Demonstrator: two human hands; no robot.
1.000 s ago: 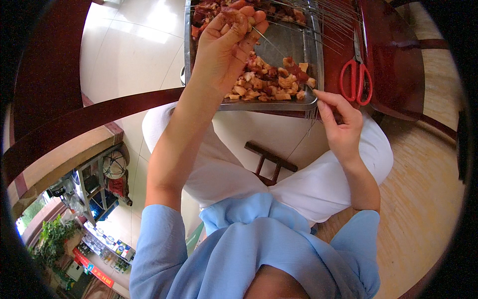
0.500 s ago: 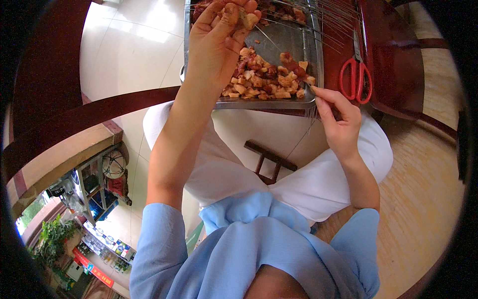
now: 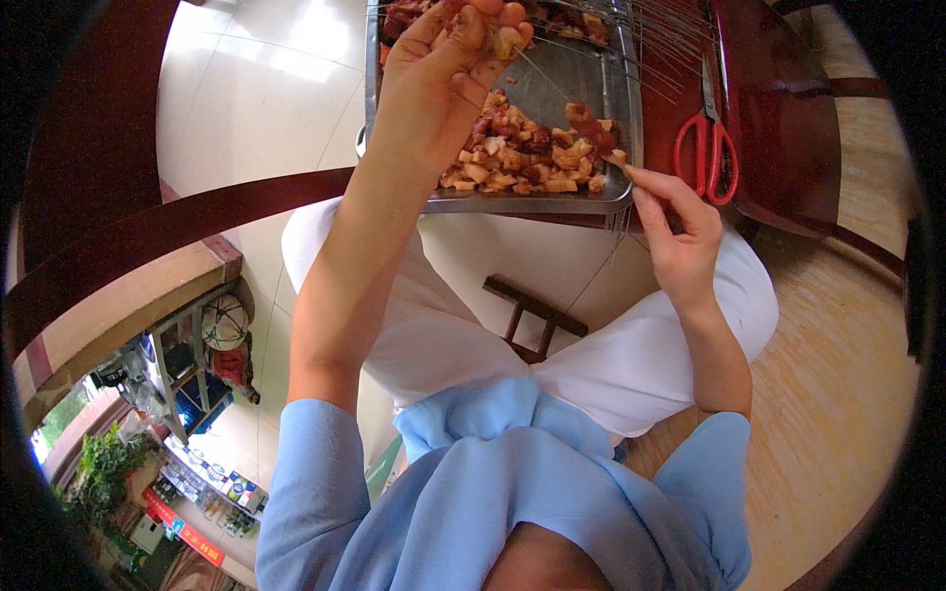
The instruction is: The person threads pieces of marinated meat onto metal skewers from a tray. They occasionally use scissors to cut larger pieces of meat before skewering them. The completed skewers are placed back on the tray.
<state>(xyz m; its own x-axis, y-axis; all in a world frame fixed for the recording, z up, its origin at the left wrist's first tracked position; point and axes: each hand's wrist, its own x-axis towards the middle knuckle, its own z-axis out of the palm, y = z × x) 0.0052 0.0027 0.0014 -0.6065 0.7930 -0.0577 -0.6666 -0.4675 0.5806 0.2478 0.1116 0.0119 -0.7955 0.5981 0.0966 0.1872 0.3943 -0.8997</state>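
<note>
Our left hand (image 3: 443, 74) is closed around a piece of meat (image 3: 507, 41) above the metal tray (image 3: 581, 74). Our right hand (image 3: 675, 231) pinches a thin skewer (image 3: 552, 84) at the tray's near right corner; the rod appears to run up to the left hand, though glare hides parts. We keep the skewer steady and press the piece centrally. Diced meat (image 3: 522, 158) lies heaped along the near edge; red scissors (image 3: 708, 148) lie beside the tray.

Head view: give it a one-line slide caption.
Left hand lifts a meat cube over a metal tray while right hand pinches a thin skewer; red scissors nearby.
</note>
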